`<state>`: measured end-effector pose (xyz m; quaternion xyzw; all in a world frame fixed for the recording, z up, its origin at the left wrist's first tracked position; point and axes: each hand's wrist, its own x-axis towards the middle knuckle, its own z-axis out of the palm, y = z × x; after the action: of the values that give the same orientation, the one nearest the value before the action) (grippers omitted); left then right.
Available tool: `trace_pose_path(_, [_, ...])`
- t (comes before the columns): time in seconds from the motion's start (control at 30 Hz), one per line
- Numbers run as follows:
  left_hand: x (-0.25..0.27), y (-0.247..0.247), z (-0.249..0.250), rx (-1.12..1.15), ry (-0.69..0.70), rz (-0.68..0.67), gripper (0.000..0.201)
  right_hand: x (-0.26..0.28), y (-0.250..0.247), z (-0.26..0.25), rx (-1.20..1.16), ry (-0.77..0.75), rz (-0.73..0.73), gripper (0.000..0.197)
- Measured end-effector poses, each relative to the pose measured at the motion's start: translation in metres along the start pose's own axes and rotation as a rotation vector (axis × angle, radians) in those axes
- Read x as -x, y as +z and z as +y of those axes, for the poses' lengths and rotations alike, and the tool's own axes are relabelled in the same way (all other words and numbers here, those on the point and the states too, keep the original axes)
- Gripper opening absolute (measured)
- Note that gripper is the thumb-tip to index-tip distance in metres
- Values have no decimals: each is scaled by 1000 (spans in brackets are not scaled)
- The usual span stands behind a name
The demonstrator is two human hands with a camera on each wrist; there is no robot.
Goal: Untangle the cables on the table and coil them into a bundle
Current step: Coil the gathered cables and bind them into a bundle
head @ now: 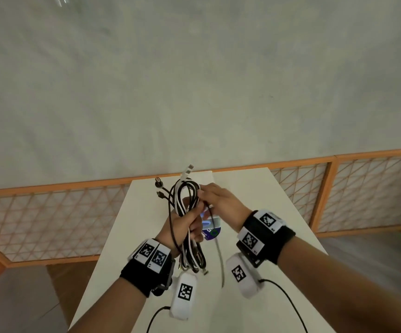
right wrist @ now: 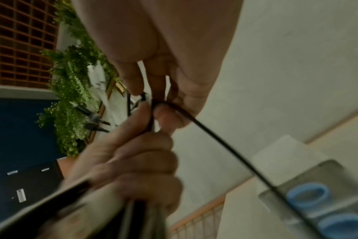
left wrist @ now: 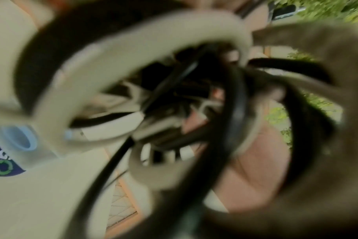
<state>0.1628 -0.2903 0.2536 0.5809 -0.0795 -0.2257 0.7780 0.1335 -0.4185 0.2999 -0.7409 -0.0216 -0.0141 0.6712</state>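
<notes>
My left hand [head: 190, 224] is fisted round a looped bundle of black and white cables [head: 186, 195], held upright above the white table [head: 254, 212]. Loose plug ends [head: 187, 171] stick out at the top, and the lower loops hang beneath the fist. In the left wrist view the cable loops [left wrist: 194, 97] fill the picture, blurred. My right hand [head: 204, 197] reaches in from the right and pinches one thin black cable [right wrist: 215, 142] between thumb and fingertips [right wrist: 164, 113], right beside the left hand [right wrist: 133, 161]. That cable runs taut down and to the right.
A clear box with blue rings and a purple label [head: 210, 228] lies on the table under my hands; the clear box [right wrist: 317, 194] also shows in the right wrist view. A grey cable [head: 220, 258] lies beside it. An orange lattice railing [head: 50, 212] stands behind the table.
</notes>
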Motion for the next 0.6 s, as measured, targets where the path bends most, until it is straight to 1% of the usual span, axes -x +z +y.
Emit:
trace_pose_path(0.1, [-6,-4,-6,-47,15,95,38,12,7,-1,-125,118,-34,29])
trace_pose_path(0.17, [-11,-7,-5,-91,23,185,38,18,8,1,-113,194,-82,37])
trace_pose_path(0.2, [-13,-8,-3,-87,29,212,39,20,8,4,-83,204,-95,36])
trace_pose_path(0.23, [-15,-9,0,-66,43,234,39,24,9,7,-51,179,-103,33])
trace_pose_path(0.3, [-21,-12,7,2,82,257,38,29,13,18,4,55,-112,28])
trace_pose_path(0.37, [-25,-14,12,22,134,236,35,34,16,28,100,-35,-24,25])
trace_pose_path(0.43, [-26,-14,12,3,161,211,31,35,19,35,294,-123,77,26])
trace_pose_path(0.5, [-27,-14,10,-6,156,190,22,36,21,42,466,-200,110,26])
trace_pose_path(0.57, [-27,-14,9,3,132,163,19,35,23,51,492,-225,185,24])
trace_pose_path(0.6, [-27,-15,6,1,110,144,21,33,22,54,437,-212,247,22])
